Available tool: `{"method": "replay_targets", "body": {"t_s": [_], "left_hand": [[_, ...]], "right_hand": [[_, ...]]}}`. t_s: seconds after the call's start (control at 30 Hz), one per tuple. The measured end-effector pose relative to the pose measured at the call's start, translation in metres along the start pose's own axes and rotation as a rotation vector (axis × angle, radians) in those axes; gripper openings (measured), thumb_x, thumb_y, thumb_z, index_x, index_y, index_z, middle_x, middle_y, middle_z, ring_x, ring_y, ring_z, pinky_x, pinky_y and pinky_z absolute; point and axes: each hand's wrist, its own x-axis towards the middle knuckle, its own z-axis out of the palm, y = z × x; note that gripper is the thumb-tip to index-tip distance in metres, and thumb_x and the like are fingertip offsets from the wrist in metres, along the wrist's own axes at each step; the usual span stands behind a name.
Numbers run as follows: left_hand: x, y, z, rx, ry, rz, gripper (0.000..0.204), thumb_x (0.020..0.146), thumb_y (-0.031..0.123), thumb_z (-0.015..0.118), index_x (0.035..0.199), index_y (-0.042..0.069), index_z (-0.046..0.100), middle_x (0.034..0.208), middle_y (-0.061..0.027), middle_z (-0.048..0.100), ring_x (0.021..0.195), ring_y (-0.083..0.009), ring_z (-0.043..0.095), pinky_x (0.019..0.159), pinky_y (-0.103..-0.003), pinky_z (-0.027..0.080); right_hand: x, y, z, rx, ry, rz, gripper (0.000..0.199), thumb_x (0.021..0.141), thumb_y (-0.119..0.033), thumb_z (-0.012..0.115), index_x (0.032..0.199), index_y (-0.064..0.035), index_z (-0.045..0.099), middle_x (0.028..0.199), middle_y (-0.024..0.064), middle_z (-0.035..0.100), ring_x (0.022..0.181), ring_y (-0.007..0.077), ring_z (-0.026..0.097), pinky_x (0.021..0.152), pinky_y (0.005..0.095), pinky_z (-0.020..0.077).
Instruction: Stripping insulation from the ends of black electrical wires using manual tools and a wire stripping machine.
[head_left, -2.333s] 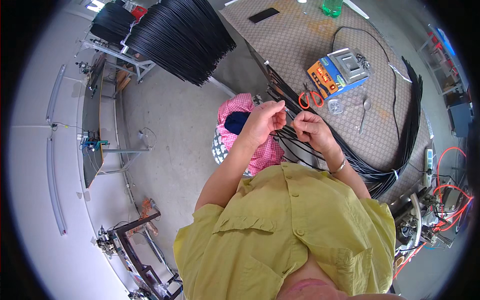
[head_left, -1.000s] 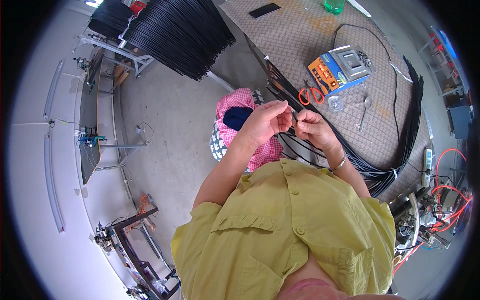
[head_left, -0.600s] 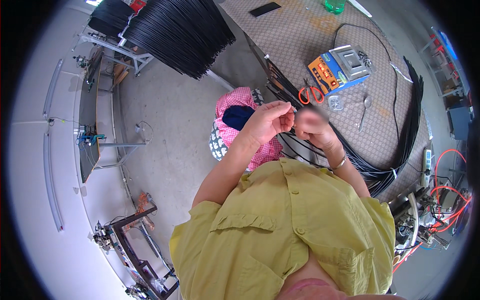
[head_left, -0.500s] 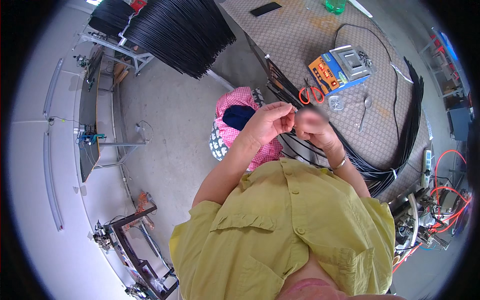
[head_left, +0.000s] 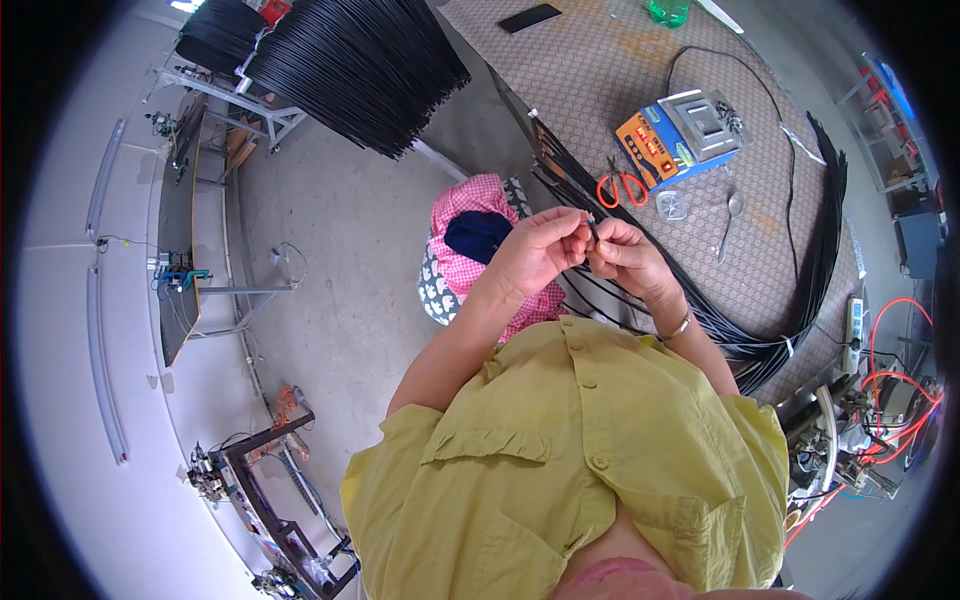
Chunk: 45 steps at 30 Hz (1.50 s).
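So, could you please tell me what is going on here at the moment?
A person is working with both bare hands beside the table. The right hand pinches a thin black cable, and the left hand has its fingertips near the cable's end; whether they grip it is hard to tell. More black cables lie in a long curved bundle on the table. Scissors with orange handles lie by the box, and a spoon lies farther right.

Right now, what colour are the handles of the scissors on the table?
The scissors' handles are orange-red; the head view, the only one, shows them clearly.
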Motion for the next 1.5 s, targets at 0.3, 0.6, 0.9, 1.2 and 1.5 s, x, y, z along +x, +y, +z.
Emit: {"method": "replay_targets", "body": {"t_s": [0.3, 0.6, 0.9, 1.2, 1.5], "left_hand": [[-0.002, 0.003, 0.003, 0.09, 0.055, 0.105, 0.018, 0.088, 0.017, 0.051, 0.093, 0.003, 0.059, 0.077, -0.0037, 0.059, 0.067, -0.0116, 0.054, 0.061, -0.024, 0.045], [-0.013, -0.012, 0.013, 0.576, 0.381, 0.338, 0.014, 0.084, 0.013, 0.057, 0.09, 0.0, 0.057, 0.074, -0.0011, 0.057, 0.063, -0.0052, 0.052, 0.056, -0.018, 0.043], [-0.014, -0.015, 0.021, 0.858, 0.428, 0.616, 0.011, 0.082, 0.005, 0.058, 0.089, -0.003, 0.056, 0.075, -0.002, 0.059, 0.064, -0.004, 0.053, 0.057, -0.017, 0.044], [-0.017, -0.01, 0.017, 1.123, 0.44, 0.685, 0.01, 0.082, 0.003, 0.058, 0.089, -0.004, 0.057, 0.074, -0.0043, 0.059, 0.064, -0.0057, 0.055, 0.057, -0.018, 0.046], [-0.017, -0.015, 0.021, 0.833, 0.433, 0.652, 0.008, 0.079, 0.0, 0.058, 0.086, -0.004, 0.058, 0.071, -0.0055, 0.059, 0.062, -0.0072, 0.055, 0.056, -0.019, 0.044]], "right_hand": [[0.001, -0.001, 0.004, -0.018, 0.042, -0.007, 0.01, 0.082, -0.015, 0.06, 0.082, -0.0065, 0.055, 0.067, -0.0024, 0.047, 0.054, 0.0061, 0.036, 0.047, 0.0197, 0.0271], [0.006, 0.002, 0.01, -0.104, 0.255, -0.122, 0.007, 0.079, -0.006, 0.063, 0.078, -0.0058, 0.056, 0.069, 0.0015, 0.058, 0.054, 0.0081, 0.051, 0.047, 0.0202, 0.0387], [0.013, 0.012, 0.015, -0.41, 0.382, -0.308, 0.016, 0.072, 0.004, 0.066, 0.075, -0.0071, 0.056, 0.069, -0.0015, 0.057, 0.056, 0.0045, 0.051, 0.049, 0.0174, 0.0415], [0.012, 0.013, 0.02, -0.513, 0.375, -0.387, 0.018, 0.071, 0.007, 0.066, 0.073, -0.0062, 0.055, 0.067, -0.0028, 0.055, 0.058, 0.0027, 0.05, 0.052, 0.0167, 0.0411], [0.014, 0.022, 0.019, -0.476, 0.434, -0.404, 0.017, 0.07, 0.008, 0.066, 0.072, -0.0037, 0.054, 0.068, 0.0006, 0.058, 0.062, 0.0047, 0.054, 0.055, 0.0181, 0.0456]]}}
